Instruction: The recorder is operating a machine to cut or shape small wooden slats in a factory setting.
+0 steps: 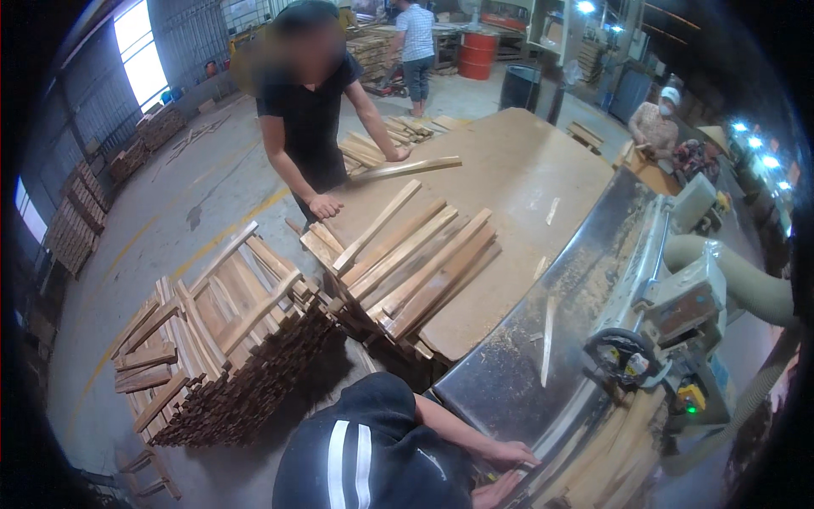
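Observation:
At the bottom edge, my dark shirt with white stripes fills the middle. My left hand (pixel 514 455) reaches right along the lower edge of the steel machine table (pixel 526 356) and lies on the near end of a pale wooden slat (pixel 585 454). Just below it, my right hand (pixel 495 490) is only partly in view beside the same bundle of slats, and its grip is hidden. The slats run toward a machine head (pixel 632 360) with a black and yellow guard.
A person in a black shirt (pixel 309 110) stands across a wooden table (pixel 517 170), hands on slats (pixel 407 254) piled there. A large slat stack (pixel 220 339) sits on the floor at left. Other people work at the back and right. A red drum (pixel 477 54) stands far back.

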A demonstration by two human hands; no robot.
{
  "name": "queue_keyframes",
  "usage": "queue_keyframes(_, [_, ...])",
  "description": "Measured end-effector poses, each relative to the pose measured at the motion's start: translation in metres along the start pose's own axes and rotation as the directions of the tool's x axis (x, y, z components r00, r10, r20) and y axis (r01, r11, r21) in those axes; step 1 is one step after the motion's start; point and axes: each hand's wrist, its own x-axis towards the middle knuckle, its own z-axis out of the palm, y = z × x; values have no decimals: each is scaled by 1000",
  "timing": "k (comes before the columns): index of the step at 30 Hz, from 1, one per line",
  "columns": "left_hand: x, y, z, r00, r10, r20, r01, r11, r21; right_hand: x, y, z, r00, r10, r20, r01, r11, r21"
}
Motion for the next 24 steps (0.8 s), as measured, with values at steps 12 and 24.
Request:
queue_keyframes(12, [13,-3,-35,988,138,-74,-129,985,116,-31,30,-15,993,-107,-49,106,994,-34])
queue_keyframes(24, [-133,132,-256,177,914,-365,276,310,910,142,70,61,961,-142,-239,159,986,54])
